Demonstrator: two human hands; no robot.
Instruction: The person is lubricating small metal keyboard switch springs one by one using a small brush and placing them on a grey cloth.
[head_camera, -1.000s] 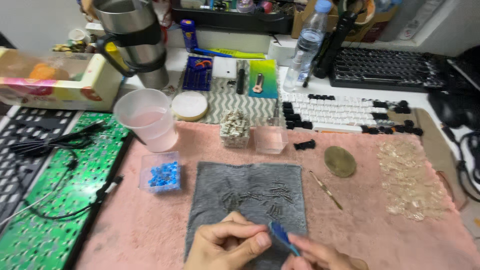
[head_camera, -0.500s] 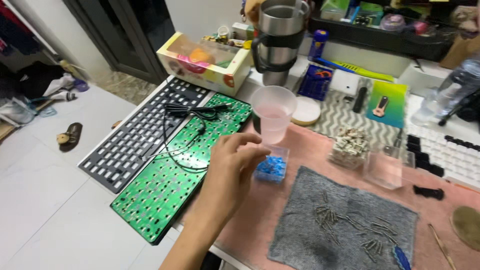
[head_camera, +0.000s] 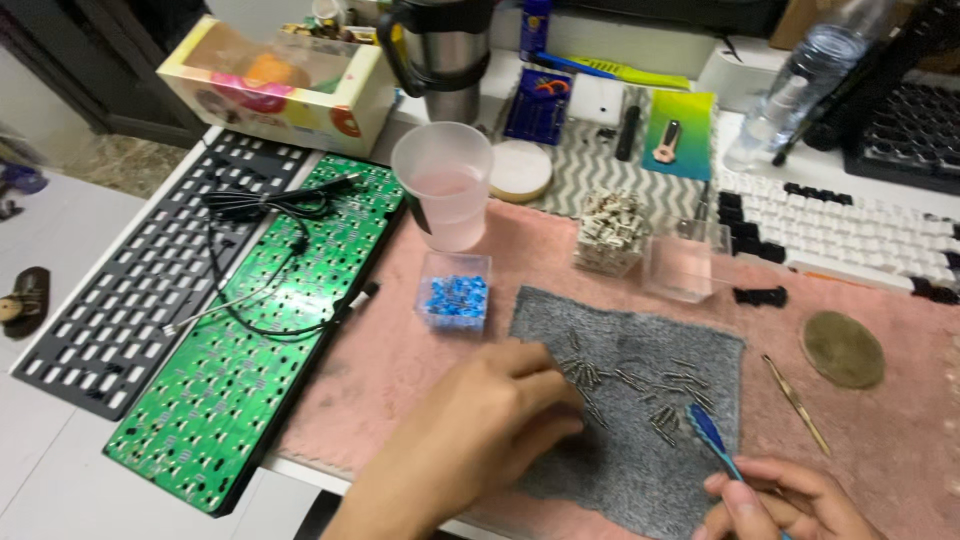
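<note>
My left hand (head_camera: 485, 420) rests on the near left edge of a grey cloth (head_camera: 640, 480), fingers curled together at a scatter of small metal springs (head_camera: 640, 380). Whether it pinches one is hidden by the fingers. At the bottom right, my right hand (head_camera: 790, 500) grips a thin blue-tipped tool (head_camera: 705, 430), whose tip lies on the cloth beside the springs. A small clear box of blue parts (head_camera: 455, 295) stands just beyond my left hand on the pink mat (head_camera: 400, 350).
A clear cup of pinkish liquid (head_camera: 445, 185), a box of pale switches (head_camera: 610, 230) and an empty clear box (head_camera: 685, 260) stand behind the cloth. At left lie a green circuit board (head_camera: 240, 340), black cable (head_camera: 270, 210) and black plate (head_camera: 140, 290). At right lie a brass disc (head_camera: 843, 348) and tweezers (head_camera: 795, 400).
My left hand has come back from the box of blue parts to the springs on the grey cloth. The view has swung right, bringing my right hand and the blue tool back in.
</note>
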